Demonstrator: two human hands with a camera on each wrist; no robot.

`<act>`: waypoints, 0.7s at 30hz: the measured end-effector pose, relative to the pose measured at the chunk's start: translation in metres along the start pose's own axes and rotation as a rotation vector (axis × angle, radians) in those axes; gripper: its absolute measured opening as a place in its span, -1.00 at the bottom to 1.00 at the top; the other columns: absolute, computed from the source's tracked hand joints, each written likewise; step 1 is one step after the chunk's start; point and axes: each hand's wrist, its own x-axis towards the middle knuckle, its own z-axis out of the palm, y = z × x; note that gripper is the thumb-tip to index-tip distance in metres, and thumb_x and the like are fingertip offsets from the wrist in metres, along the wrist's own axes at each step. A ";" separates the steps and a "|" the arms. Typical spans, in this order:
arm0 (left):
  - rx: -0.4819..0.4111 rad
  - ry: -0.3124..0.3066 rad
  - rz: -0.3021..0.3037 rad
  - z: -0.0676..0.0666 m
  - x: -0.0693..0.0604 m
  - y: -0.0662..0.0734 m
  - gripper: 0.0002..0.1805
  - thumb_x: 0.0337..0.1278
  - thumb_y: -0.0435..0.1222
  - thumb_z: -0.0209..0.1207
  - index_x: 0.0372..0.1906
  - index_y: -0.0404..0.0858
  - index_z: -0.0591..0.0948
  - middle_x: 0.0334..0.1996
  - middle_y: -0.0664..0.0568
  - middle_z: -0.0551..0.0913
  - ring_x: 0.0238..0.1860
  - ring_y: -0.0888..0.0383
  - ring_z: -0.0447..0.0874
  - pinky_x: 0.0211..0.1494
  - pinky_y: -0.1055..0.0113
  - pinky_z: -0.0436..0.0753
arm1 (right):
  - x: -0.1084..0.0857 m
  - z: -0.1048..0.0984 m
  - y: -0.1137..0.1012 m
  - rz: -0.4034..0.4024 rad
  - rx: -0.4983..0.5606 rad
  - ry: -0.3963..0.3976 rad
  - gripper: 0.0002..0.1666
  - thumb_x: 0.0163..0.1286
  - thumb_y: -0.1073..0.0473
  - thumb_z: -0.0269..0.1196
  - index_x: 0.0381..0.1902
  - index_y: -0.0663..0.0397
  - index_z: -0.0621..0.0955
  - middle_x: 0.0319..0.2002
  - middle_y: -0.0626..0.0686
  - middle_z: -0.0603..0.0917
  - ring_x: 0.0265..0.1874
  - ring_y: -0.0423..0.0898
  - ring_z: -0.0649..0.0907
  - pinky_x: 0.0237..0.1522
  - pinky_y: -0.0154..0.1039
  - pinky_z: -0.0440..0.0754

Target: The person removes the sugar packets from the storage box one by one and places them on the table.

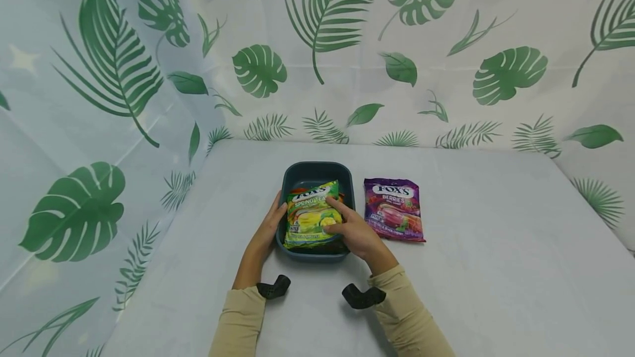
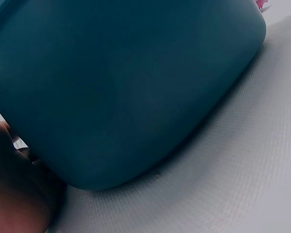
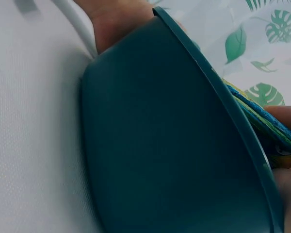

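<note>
A green Fox's candy packet (image 1: 311, 225) lies tilted in the blue-green bin (image 1: 317, 258), over other packets that it mostly hides. My right hand (image 1: 361, 233) holds the green packet at its right side, thumb and fingers spread over it; the right wrist view shows the packet's edge (image 3: 264, 116) between fingers above the bin's rim (image 3: 223, 94). Against the bin's left side rests my left hand (image 1: 265, 236), its fingers lying along the outer wall. The left wrist view is mostly filled by the bin's outer wall (image 2: 131, 87).
Right of the bin, a purple Fox's Berries packet (image 1: 394, 211) lies flat on the white table (image 1: 496, 247). Leaf-printed cloth (image 1: 357, 103) hangs behind the table and along its left side. Black devices are strapped at both wrists.
</note>
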 end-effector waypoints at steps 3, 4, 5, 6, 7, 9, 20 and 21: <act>-0.005 -0.001 -0.008 -0.001 0.001 -0.001 -0.34 0.40 -0.08 -0.28 0.45 -0.09 -0.24 0.46 -0.02 -0.30 0.45 -0.01 -0.44 0.42 -0.07 -0.30 | 0.000 0.000 0.000 0.002 0.035 0.004 -0.16 0.26 0.48 0.01 0.43 -0.07 0.03 0.36 0.19 0.06 0.14 0.04 0.36 0.25 -0.09 0.33; -0.005 -0.003 -0.009 -0.001 0.001 -0.002 -0.34 0.40 -0.08 -0.28 0.45 -0.10 -0.24 0.46 -0.04 -0.30 0.45 -0.02 -0.44 0.42 -0.09 -0.30 | 0.000 0.000 0.000 0.004 0.047 0.005 -0.16 0.26 0.49 0.00 0.43 -0.08 0.04 0.37 0.19 0.05 0.15 0.04 0.35 0.25 -0.09 0.33; -0.006 -0.001 -0.012 -0.002 0.003 -0.004 -0.34 0.40 -0.08 -0.28 0.45 -0.10 -0.24 0.46 -0.04 -0.29 0.45 -0.02 -0.44 0.41 -0.09 -0.31 | 0.000 -0.001 0.000 0.004 0.056 0.003 -0.16 0.26 0.49 -0.01 0.43 -0.09 0.03 0.37 0.19 0.04 0.15 0.05 0.34 0.26 -0.09 0.33; -0.008 0.002 -0.016 -0.003 0.005 -0.006 -0.34 0.40 -0.07 -0.27 0.45 -0.09 -0.23 0.46 -0.03 -0.29 0.45 -0.02 -0.44 0.41 -0.09 -0.31 | -0.001 -0.001 -0.001 0.002 0.065 0.001 -0.16 0.26 0.49 -0.02 0.43 -0.10 0.03 0.37 0.19 0.03 0.16 0.05 0.33 0.26 -0.08 0.31; -0.009 0.005 -0.021 -0.003 0.007 -0.009 -0.34 0.39 -0.05 -0.26 0.45 -0.06 -0.23 0.46 -0.01 -0.29 0.46 0.00 -0.44 0.42 -0.08 -0.32 | -0.001 -0.002 -0.001 0.002 0.077 0.002 -0.16 0.27 0.50 -0.03 0.43 -0.12 0.03 0.38 0.18 0.01 0.17 0.06 0.32 0.27 -0.07 0.30; -0.007 0.014 -0.021 -0.005 0.011 -0.015 -0.33 0.38 -0.03 -0.25 0.45 -0.05 -0.22 0.46 0.00 -0.29 0.45 0.00 -0.45 0.41 -0.09 -0.33 | -0.003 -0.003 -0.003 -0.001 0.096 0.000 -0.16 0.27 0.50 -0.04 0.43 -0.14 0.03 0.39 0.17 -0.02 0.19 0.07 0.30 0.29 -0.04 0.26; -0.010 0.042 -0.005 -0.007 0.019 -0.025 -0.26 0.30 0.10 -0.19 0.45 0.01 -0.18 0.46 0.08 -0.26 0.46 0.07 -0.43 0.43 -0.04 -0.33 | -0.012 -0.007 -0.018 -0.040 0.107 -0.016 -0.15 0.26 0.53 -0.05 0.43 -0.13 0.04 0.39 0.16 -0.03 0.17 0.03 0.27 0.24 -0.21 0.33; -0.009 0.042 -0.005 -0.007 0.019 -0.025 -0.26 0.30 0.11 -0.19 0.45 0.01 -0.18 0.46 0.08 -0.26 0.46 0.07 -0.43 0.43 -0.04 -0.33 | -0.013 -0.007 -0.019 -0.045 0.105 -0.017 -0.15 0.26 0.53 -0.05 0.43 -0.12 0.04 0.39 0.16 -0.03 0.17 0.03 0.27 0.21 -0.25 0.36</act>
